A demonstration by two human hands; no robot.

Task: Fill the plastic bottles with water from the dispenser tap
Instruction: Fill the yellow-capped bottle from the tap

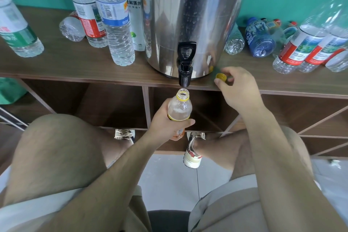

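Observation:
A steel water dispenser (188,15) stands on the wooden shelf top (75,62), its black tap (185,64) hanging over the front edge. My left hand (167,120) grips an uncapped clear bottle with a yellow neck ring (179,107), its mouth just below the tap spout. No water stream is visible. My right hand (239,88) rests at the shelf edge right of the tap, with thumb and fingers around a yellow cap (220,77) that sits on the shelf.
Several upright bottles holding water (116,24) stand left of the dispenser. Empty bottles lie and stand on the right (259,37), some with red caps. Open shelf compartments (113,103) sit below. My knees and shoes are under the bottle.

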